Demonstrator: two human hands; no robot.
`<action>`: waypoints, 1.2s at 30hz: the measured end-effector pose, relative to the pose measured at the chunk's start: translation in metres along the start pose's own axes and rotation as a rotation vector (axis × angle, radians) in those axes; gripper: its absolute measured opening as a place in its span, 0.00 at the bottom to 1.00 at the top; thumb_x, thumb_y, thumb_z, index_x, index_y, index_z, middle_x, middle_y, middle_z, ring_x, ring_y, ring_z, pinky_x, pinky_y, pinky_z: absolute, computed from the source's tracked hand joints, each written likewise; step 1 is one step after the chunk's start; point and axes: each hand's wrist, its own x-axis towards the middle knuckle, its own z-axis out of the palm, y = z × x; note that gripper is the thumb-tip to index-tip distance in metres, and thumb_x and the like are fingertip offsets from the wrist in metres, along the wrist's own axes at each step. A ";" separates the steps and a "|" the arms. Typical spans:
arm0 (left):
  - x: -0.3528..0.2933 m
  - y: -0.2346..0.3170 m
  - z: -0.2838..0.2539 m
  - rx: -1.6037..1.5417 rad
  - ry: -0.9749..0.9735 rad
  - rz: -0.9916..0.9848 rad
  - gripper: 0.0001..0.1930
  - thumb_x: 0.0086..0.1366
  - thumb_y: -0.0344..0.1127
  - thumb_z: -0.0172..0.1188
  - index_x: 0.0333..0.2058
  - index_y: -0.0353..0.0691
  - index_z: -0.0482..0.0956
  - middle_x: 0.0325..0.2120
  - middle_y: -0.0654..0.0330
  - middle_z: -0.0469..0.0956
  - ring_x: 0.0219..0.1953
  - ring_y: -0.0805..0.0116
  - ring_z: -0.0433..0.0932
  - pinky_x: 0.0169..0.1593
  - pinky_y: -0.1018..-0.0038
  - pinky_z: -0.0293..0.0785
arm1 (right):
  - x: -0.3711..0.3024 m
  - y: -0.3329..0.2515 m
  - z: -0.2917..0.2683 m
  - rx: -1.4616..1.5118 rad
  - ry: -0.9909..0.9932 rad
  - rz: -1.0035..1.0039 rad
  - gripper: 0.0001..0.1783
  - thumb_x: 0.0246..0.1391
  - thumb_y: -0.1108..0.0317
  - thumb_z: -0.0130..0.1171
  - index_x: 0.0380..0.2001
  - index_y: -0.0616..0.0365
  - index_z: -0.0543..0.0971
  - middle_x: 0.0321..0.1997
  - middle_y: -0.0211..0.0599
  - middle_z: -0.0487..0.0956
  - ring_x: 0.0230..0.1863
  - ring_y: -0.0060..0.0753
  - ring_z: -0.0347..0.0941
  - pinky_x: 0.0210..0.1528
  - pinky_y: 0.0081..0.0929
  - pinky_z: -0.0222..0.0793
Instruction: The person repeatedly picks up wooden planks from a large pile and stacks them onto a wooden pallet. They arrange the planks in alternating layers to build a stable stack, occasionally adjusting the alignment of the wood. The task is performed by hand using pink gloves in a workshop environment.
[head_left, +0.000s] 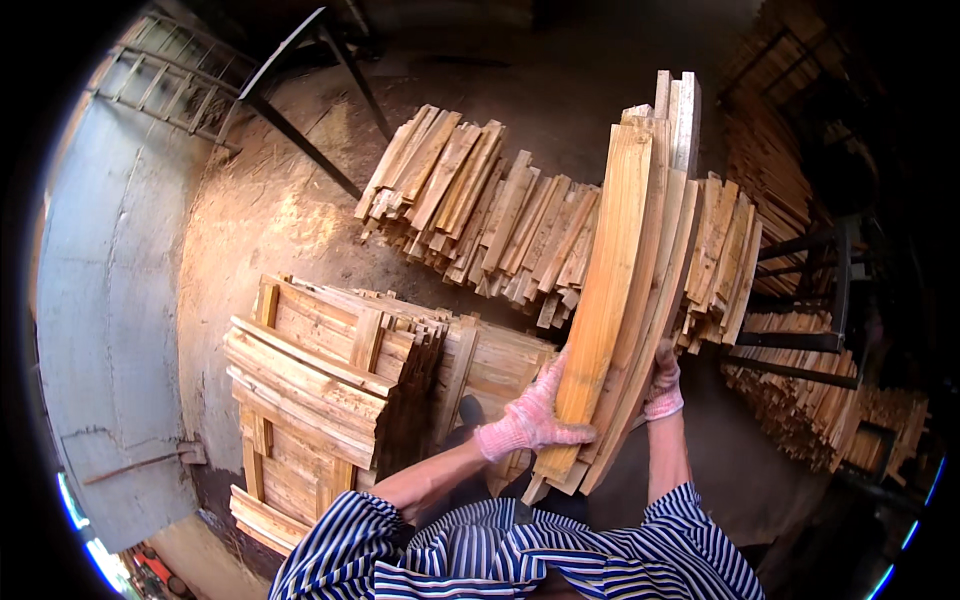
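Note:
A bundle of long wooden planks [618,260] stands lengthwise in front of me, its near end close to my body and its far end reaching past the stacks behind. My left hand [530,412], in a pink knit glove, presses on the bundle's left side near the bottom, thumb across the front plank. On the other side my right hand [664,382], gloved the same way, grips the bundle's right edge; its fingers are partly hidden behind the wood. Several planks are held together, with uneven ends at the top.
To the left lies a stack of wooden boards [310,350] with crosswise slats. A long row of piled planks [480,210] runs behind the bundle. Dark metal frames [840,290] and more stacked wood [800,400] stand at right. A metal stand [300,130] is at far left.

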 end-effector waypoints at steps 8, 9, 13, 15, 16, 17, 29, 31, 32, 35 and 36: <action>-0.036 0.082 -0.145 -0.486 0.496 -0.160 0.68 0.42 0.49 0.85 0.72 0.30 0.45 0.66 0.44 0.64 0.67 0.56 0.66 0.70 0.60 0.65 | -0.029 0.066 0.228 -0.870 -0.289 -0.206 0.43 0.56 0.48 0.71 0.67 0.61 0.68 0.61 0.38 0.78 0.59 0.35 0.76 0.61 0.32 0.72; -0.052 0.087 -0.156 -0.418 0.542 -0.137 0.70 0.41 0.52 0.86 0.72 0.30 0.45 0.66 0.44 0.63 0.68 0.56 0.65 0.71 0.60 0.63 | -0.034 0.066 0.258 -0.835 -0.357 -0.231 0.46 0.53 0.45 0.73 0.66 0.62 0.68 0.61 0.38 0.78 0.59 0.36 0.76 0.61 0.33 0.72; -0.136 0.130 -0.215 -0.087 0.800 0.011 0.77 0.34 0.63 0.85 0.73 0.32 0.44 0.68 0.44 0.59 0.71 0.54 0.59 0.74 0.60 0.56 | -0.036 0.104 0.337 -0.889 -0.553 -0.184 0.39 0.52 0.55 0.73 0.62 0.64 0.70 0.57 0.40 0.81 0.54 0.38 0.80 0.55 0.34 0.77; -0.182 0.162 -0.243 -0.185 0.913 0.062 0.75 0.33 0.51 0.88 0.73 0.33 0.44 0.69 0.47 0.59 0.71 0.56 0.59 0.74 0.62 0.55 | -0.048 0.125 0.405 -0.968 -0.630 -0.140 0.35 0.52 0.60 0.71 0.60 0.65 0.72 0.54 0.42 0.83 0.52 0.39 0.81 0.53 0.35 0.79; -0.205 0.171 -0.253 -0.225 0.979 0.117 0.74 0.33 0.45 0.89 0.73 0.34 0.45 0.69 0.48 0.60 0.71 0.57 0.60 0.74 0.63 0.55 | -0.054 0.139 0.432 -1.042 -0.683 -0.164 0.36 0.49 0.62 0.72 0.60 0.64 0.72 0.54 0.42 0.83 0.52 0.39 0.81 0.53 0.36 0.79; -0.233 0.179 -0.268 -0.127 1.006 0.146 0.71 0.34 0.36 0.88 0.73 0.34 0.46 0.69 0.51 0.61 0.71 0.60 0.60 0.73 0.64 0.57 | -0.060 0.154 0.460 -1.108 -0.739 -0.187 0.38 0.47 0.64 0.74 0.60 0.64 0.72 0.54 0.43 0.83 0.52 0.39 0.81 0.53 0.36 0.79; -0.537 0.130 -0.316 -0.047 1.316 0.137 0.64 0.41 0.44 0.85 0.72 0.40 0.51 0.68 0.51 0.63 0.68 0.56 0.65 0.68 0.58 0.70 | -0.104 0.410 0.688 -0.943 -1.751 0.228 0.60 0.31 0.50 0.87 0.65 0.58 0.65 0.59 0.42 0.76 0.59 0.40 0.73 0.61 0.37 0.74; -0.572 0.090 -0.307 -0.519 1.155 0.412 0.54 0.46 0.40 0.83 0.68 0.39 0.60 0.64 0.50 0.70 0.63 0.55 0.72 0.64 0.56 0.76 | -0.091 0.452 0.690 -1.019 -1.963 0.221 0.62 0.33 0.47 0.86 0.67 0.55 0.61 0.65 0.46 0.70 0.61 0.42 0.72 0.63 0.38 0.73; -0.591 0.062 -0.296 -0.529 1.215 0.214 0.52 0.46 0.34 0.82 0.68 0.41 0.62 0.63 0.54 0.71 0.62 0.59 0.73 0.65 0.59 0.75 | -0.091 0.472 0.680 -1.067 -1.951 0.487 0.63 0.33 0.47 0.85 0.68 0.53 0.59 0.68 0.47 0.66 0.63 0.43 0.70 0.63 0.39 0.73; -0.596 -0.019 -0.300 -0.601 1.223 -0.081 0.48 0.49 0.31 0.79 0.68 0.42 0.63 0.64 0.57 0.72 0.62 0.63 0.73 0.66 0.62 0.73 | -0.064 0.520 0.650 -1.457 -1.783 0.832 0.64 0.40 0.63 0.78 0.74 0.46 0.47 0.78 0.50 0.52 0.65 0.47 0.68 0.58 0.38 0.78; -0.603 -0.032 -0.300 -0.609 1.241 -0.136 0.47 0.51 0.32 0.78 0.68 0.42 0.63 0.64 0.57 0.71 0.63 0.63 0.72 0.67 0.63 0.72 | -0.073 0.534 0.643 -1.510 -1.792 0.736 0.66 0.40 0.74 0.74 0.76 0.43 0.43 0.79 0.49 0.48 0.64 0.48 0.69 0.56 0.37 0.80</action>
